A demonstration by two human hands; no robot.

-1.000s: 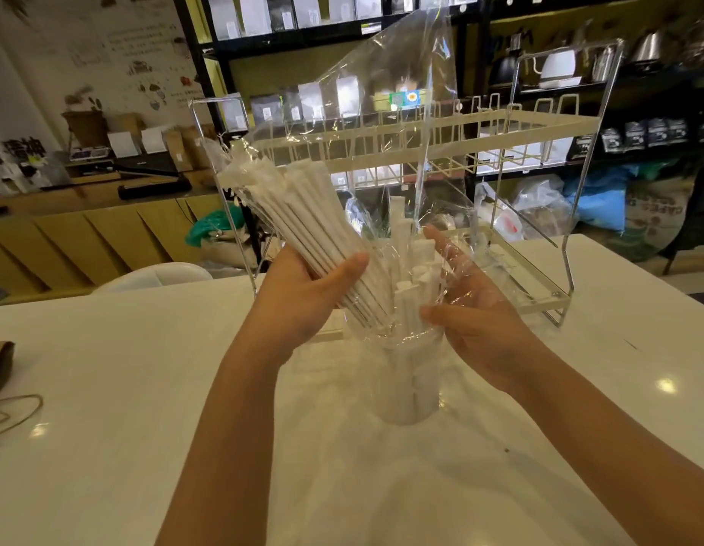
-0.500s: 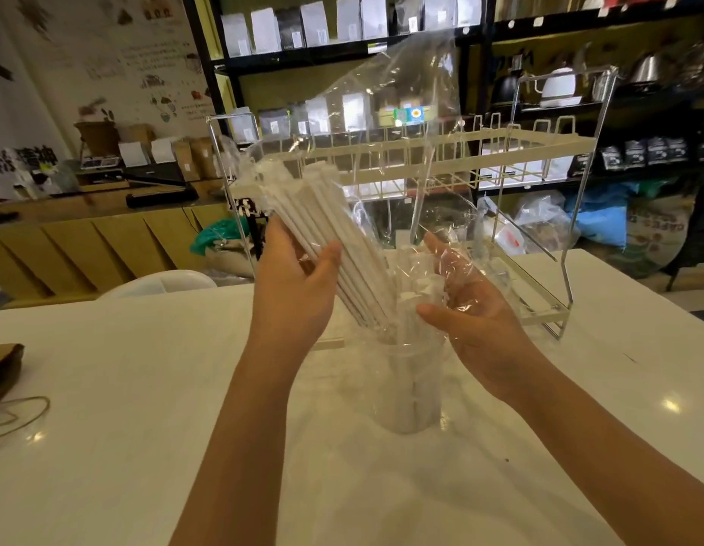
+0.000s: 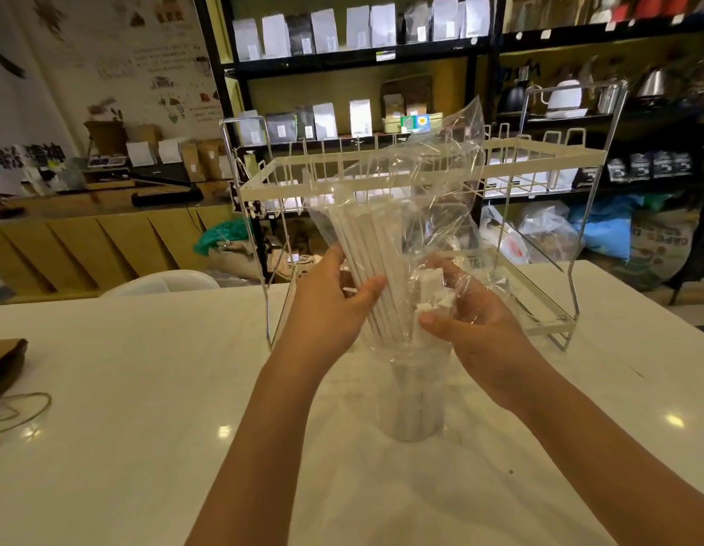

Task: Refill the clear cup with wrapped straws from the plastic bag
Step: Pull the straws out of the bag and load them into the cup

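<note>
A clear cup (image 3: 418,400) stands on the white table (image 3: 125,388) in front of me, with some white wrapped straws inside. Above it my left hand (image 3: 326,305) grips a bundle of white wrapped straws (image 3: 372,262), tilted up to the left, their lower ends at the cup's mouth. The bundle sits inside a clear plastic bag (image 3: 441,179) that rises crumpled above the hands. My right hand (image 3: 472,321) holds the bag's plastic beside the straws, thumb and fingers pinching the film just over the cup's rim.
A cream wire rack (image 3: 539,159) stands right behind the cup and hands. A brown object (image 3: 5,364) and a loop of cord (image 3: 23,411) lie at the table's left edge. Dark shelves with pouches and kettles fill the background.
The straw bundle has swung more upright and slid lower toward the cup. My left hand has moved right, closer to the right hand. The bag's top has crumpled down.
</note>
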